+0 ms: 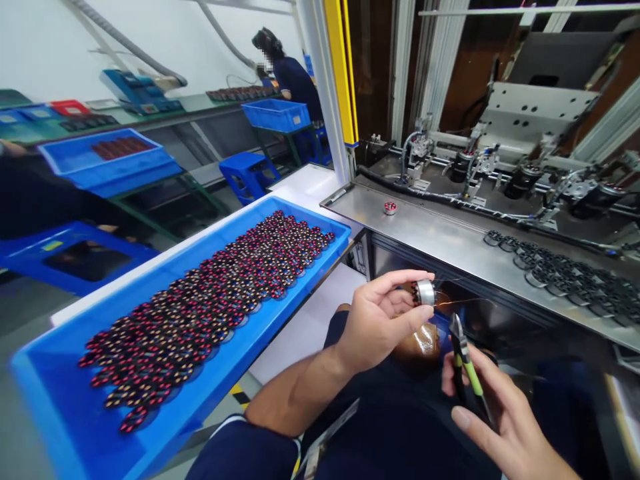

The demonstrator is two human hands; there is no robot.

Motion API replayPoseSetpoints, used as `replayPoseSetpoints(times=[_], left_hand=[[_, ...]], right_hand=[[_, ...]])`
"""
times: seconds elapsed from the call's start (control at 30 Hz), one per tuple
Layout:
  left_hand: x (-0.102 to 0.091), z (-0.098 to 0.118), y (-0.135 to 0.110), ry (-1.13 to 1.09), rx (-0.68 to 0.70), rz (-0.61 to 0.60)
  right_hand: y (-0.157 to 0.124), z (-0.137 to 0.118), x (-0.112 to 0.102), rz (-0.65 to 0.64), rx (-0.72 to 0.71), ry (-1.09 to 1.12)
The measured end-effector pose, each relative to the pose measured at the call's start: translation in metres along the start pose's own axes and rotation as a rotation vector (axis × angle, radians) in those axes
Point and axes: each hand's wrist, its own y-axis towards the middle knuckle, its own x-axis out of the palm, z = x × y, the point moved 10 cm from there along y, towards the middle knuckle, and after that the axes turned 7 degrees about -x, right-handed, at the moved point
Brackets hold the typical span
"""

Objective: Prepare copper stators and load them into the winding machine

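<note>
Between the thumb and fingers of my left hand [383, 317] is a small round motor part [425, 292] with a silvery rim and dark teeth. Thin copper-coloured wires [457, 303] trail from it to the right. My right hand [500, 417] is closed around a pair of cutting pliers [467, 363] with black and lime-green handles. The pliers' jaws point up, just below the wires and apart from the motor part.
At left, a long blue tray [310, 293] holds many similar round parts with red and gold teeth. A single red part [389, 208] lies on the metal ledge [440, 233], with black rings [565, 270] further right. Behind stands a machine [530, 133]; a co-worker [297, 80] sits beyond.
</note>
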Motion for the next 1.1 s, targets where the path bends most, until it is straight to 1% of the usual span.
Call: replayPoseSetpoints(times=[0.1,0.27,0.47,0.77,0.97,1.1], left_hand=[[0.002,-0.002,-0.003,0.022,-0.023,0.005],[-0.002,-0.002,-0.009,0.053,-0.040,0.015],[-0.005,-0.001,-0.011,0.032,-0.044,0.000],[-0.003,-0.005,-0.010,-0.026,-0.067,-0.032],[-0.005,-0.007,-0.010,-0.012,-0.064,-0.028],[-0.003,-0.004,-0.010,0.004,-0.015,-0.055]], right_hand=[[0.001,-0.003,0.000,-0.025,-0.029,-0.043],[0.012,-0.011,0.003,-0.055,-0.052,-0.061],[0.026,-0.021,0.007,-0.056,-0.068,-0.005],[0.023,-0.023,0.007,-0.071,-0.072,-0.056],[0.031,-0.035,0.002,-0.029,-0.153,-0.195],[0.029,-0.032,0.002,-0.023,-0.115,-0.111]])
